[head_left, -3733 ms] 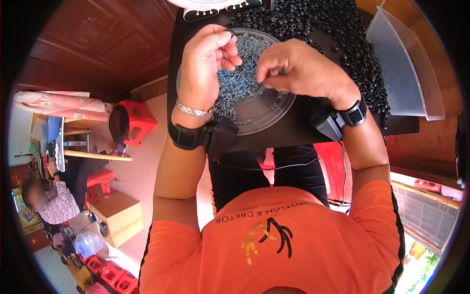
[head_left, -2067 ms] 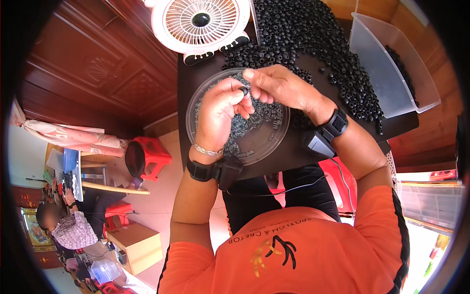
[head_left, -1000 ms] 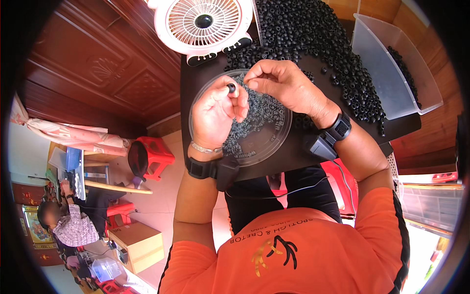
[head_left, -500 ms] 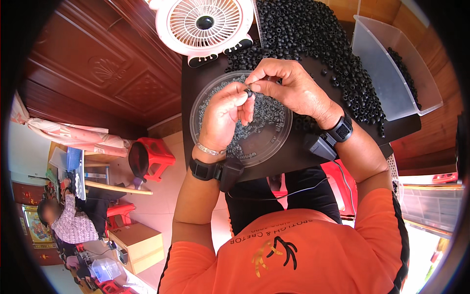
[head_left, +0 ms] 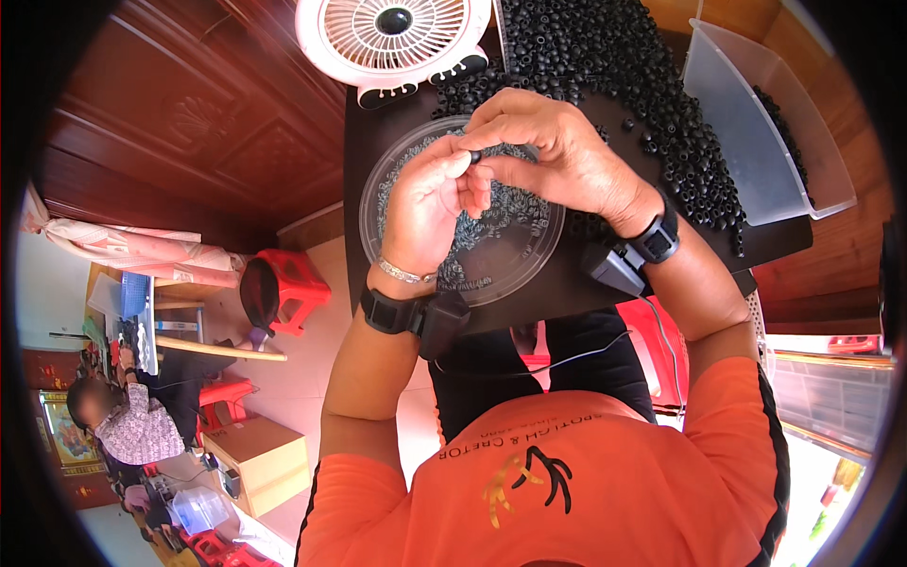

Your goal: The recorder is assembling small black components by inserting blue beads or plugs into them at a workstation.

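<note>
Over a round clear tray (head_left: 505, 279) filled with small pale grey pieces, my two hands meet. A small black hollow bead-like piece (head_left: 475, 157) sits at the fingertips. My left hand (head_left: 423, 203) pinches it between thumb and forefinger, the other fingers curled below. From the other side, the thumb and forefinger of my right hand (head_left: 557, 156) close around the same piece. Whether a pale grey piece is also between the fingers is hidden.
Heaped black bead-like pieces (head_left: 605, 57) cover the far right of the dark table (head_left: 605, 307). A translucent bin (head_left: 746, 142) with more of them lies at the right. A white fan (head_left: 395, 47) stands at the far left. Behind, at left, a person (head_left: 137, 425) works.
Both hands have shifted slightly away from my body. The right fingers have spread a little around the black piece, which shows more plainly now.
</note>
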Available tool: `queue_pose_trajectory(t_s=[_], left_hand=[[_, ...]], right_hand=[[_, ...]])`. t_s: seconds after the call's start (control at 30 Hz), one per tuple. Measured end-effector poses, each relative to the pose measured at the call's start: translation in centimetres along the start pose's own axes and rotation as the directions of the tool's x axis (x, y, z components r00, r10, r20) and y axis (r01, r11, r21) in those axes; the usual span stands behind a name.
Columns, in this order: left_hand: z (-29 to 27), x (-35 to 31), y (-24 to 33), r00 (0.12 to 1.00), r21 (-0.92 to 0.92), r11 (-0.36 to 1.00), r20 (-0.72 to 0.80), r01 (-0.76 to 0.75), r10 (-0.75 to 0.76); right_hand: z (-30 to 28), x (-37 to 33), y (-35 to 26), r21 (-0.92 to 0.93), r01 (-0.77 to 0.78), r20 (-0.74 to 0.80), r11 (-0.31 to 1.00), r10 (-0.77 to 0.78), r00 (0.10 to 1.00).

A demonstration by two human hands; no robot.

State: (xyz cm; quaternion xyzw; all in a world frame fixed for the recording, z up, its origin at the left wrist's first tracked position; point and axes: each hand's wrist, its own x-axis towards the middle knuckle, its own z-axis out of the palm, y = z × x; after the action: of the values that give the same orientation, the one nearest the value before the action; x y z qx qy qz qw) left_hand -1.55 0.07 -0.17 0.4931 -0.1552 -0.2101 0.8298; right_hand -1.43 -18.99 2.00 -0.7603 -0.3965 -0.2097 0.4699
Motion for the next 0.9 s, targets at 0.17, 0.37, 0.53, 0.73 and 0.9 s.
queue_pose_trajectory(t_s=[0.17,0.37,0.53,0.73,0.9], left_hand=[[-0.2,-0.2,-0.2,0.999,-0.018,1.0,0.049,-0.008,0.009],[-0.2,0.0,0.1,0.996,-0.024,0.997,-0.052,-0.069,0.068],[-0.7,0.0,0.2,0.996,-0.022,0.997,-0.052,-0.074,0.073],[-0.6,0.1,0.1,0.998,0.006,0.999,-0.035,-0.05,0.05],[0.2,-0.3,0.2,0.999,0.018,0.999,-0.002,-0.042,0.042]], right_hand=[[-2.3,0.0,1.1,0.067,-0.185,0.067,0.981,0.18,0.981],[-2.8,-1.2,2.1,-0.46,-0.099,0.181,0.883,0.202,0.962],[-0.8,-1.6,2.6,-0.582,-0.047,0.281,0.812,0.255,0.925],[-0.9,-0.6,1.7,-0.44,-0.24,0.196,0.865,0.354,0.915],[-1.0,-0.3,1.5,0.258,-0.479,0.107,0.839,0.468,0.877]])
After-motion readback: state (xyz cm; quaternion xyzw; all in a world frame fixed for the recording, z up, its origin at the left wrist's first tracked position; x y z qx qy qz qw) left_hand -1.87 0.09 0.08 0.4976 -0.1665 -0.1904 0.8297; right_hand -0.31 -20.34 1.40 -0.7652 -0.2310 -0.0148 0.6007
